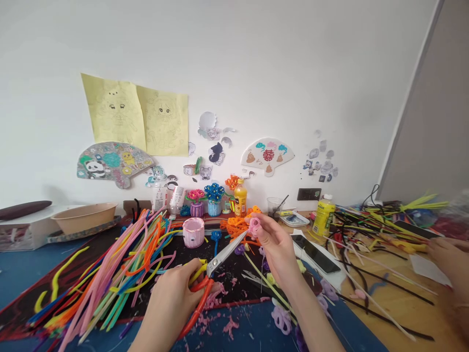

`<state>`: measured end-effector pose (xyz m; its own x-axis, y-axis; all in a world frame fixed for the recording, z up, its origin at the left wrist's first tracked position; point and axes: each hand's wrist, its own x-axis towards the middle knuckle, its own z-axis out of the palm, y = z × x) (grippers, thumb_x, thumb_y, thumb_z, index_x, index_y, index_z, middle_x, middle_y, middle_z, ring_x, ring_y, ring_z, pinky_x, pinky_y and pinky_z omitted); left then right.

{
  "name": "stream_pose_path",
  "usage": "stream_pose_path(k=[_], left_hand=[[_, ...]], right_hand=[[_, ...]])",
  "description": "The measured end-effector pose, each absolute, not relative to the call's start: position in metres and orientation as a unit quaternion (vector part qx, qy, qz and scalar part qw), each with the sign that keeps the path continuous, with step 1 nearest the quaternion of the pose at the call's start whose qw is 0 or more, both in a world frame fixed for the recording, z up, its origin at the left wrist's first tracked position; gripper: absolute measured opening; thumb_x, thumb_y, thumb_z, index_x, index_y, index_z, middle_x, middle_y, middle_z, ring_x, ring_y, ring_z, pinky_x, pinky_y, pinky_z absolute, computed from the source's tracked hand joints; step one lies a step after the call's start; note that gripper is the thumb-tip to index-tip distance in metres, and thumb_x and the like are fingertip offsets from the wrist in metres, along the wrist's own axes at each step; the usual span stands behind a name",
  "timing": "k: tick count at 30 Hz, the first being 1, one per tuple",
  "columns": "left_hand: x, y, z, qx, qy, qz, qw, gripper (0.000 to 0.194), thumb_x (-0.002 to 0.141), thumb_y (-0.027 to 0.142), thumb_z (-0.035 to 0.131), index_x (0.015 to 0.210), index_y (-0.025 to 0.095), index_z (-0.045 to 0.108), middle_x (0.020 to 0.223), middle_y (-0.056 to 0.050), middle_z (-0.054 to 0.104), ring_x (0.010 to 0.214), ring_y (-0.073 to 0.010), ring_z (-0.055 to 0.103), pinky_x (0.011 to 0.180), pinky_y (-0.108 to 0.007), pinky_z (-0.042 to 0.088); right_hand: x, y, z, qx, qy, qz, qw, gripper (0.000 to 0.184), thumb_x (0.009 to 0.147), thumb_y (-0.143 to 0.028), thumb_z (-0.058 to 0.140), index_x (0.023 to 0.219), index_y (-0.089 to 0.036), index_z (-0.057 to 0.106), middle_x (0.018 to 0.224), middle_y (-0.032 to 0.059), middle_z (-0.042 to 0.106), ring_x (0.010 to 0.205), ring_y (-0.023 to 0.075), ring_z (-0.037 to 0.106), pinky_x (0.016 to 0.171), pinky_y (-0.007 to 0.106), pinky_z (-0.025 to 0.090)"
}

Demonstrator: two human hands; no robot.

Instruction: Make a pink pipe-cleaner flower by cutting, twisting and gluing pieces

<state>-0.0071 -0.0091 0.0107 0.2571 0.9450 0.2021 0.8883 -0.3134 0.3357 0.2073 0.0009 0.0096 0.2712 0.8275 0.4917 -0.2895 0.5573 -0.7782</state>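
My left hand [175,292] is closed round the handles of a pair of scissors [227,253]; one handle is orange-red, and something yellow shows by my fingers. The blades point up and to the right, their tips close to the pink pipe-cleaner flower [254,228]. My right hand [275,242] pinches that small looped flower between thumb and fingers, above the dark mat. I cannot tell whether the blades touch it. Pink fuzz clippings [216,296] lie scattered below the scissors. A pink striped cup [194,232] stands behind my left hand.
Loose pipe cleaners [110,274] spread on the left. Orange ones [236,227] lie behind the flower. At right are a phone [316,253], a yellow bottle [323,216] and black pipe cleaners [361,274]. Another person's hand [449,259] is at the right edge. Purple loops [281,319] lie near my right forearm.
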Motion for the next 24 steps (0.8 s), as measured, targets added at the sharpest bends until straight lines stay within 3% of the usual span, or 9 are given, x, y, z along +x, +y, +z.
stream_pose_path(k=[8, 16, 24], left_hand=[[-0.0082, -0.0075, 0.0045, 0.762, 0.589, 0.245, 0.111, 0.018, 0.081, 0.042, 0.047, 0.084, 0.025, 0.040, 0.080, 0.001, 0.060, 0.070, -0.0190, 0.057, 0.060, -0.023, 0.032], [-0.0071, -0.0065, 0.0045, 0.795, 0.560, 0.218, 0.083, 0.025, 0.080, 0.044, 0.052, 0.073, 0.024, 0.039, 0.072, 0.002, 0.059, 0.067, -0.0185, 0.053, 0.060, -0.024, 0.028], [-0.0074, -0.0047, 0.0020, 0.802, 0.555, 0.203, 0.083, 0.026, 0.083, 0.043, 0.045, 0.070, 0.024, 0.034, 0.070, 0.001, 0.057, 0.064, -0.0184, 0.050, 0.059, -0.024, 0.026]], right_hand=[[0.2072, 0.0022, 0.0096, -0.286, -0.470, 0.369, 0.749, 0.035, 0.073, -0.039, 0.079, 0.104, -0.025, 0.072, 0.108, 0.0063, 0.072, 0.102, 0.0215, 0.064, 0.093, 0.035, 0.049], [0.2074, 0.0020, 0.0096, -0.278, -0.474, 0.372, 0.748, 0.033, 0.074, -0.038, 0.079, 0.104, -0.025, 0.072, 0.105, 0.0051, 0.073, 0.101, 0.0200, 0.064, 0.092, 0.033, 0.049], [0.2075, 0.0017, 0.0098, -0.282, -0.478, 0.371, 0.745, 0.035, 0.074, -0.040, 0.079, 0.105, -0.025, 0.071, 0.108, 0.0065, 0.072, 0.104, 0.0214, 0.064, 0.095, 0.035, 0.047]])
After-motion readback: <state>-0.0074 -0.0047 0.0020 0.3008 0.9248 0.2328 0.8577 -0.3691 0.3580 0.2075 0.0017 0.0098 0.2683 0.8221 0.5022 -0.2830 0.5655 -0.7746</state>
